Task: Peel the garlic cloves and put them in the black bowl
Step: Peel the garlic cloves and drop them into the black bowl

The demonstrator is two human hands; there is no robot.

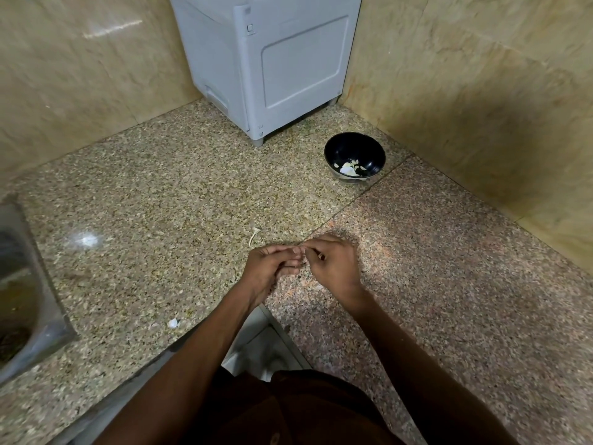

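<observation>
The black bowl (354,155) stands on the granite counter at the back right, with several pale peeled garlic cloves (349,167) in its bottom. My left hand (268,268) and my right hand (333,264) meet above the counter's front middle. Their fingertips pinch one small garlic clove (302,254) between them; it is almost hidden by the fingers. The bowl lies well beyond and to the right of both hands.
A grey plastic cabinet (266,65) fills the back corner between tiled walls. A steel sink (19,284) sits at the left edge. A garlic stem (253,236) lies just beyond my hands, and a white peel scrap (173,323) lies near the counter's front edge.
</observation>
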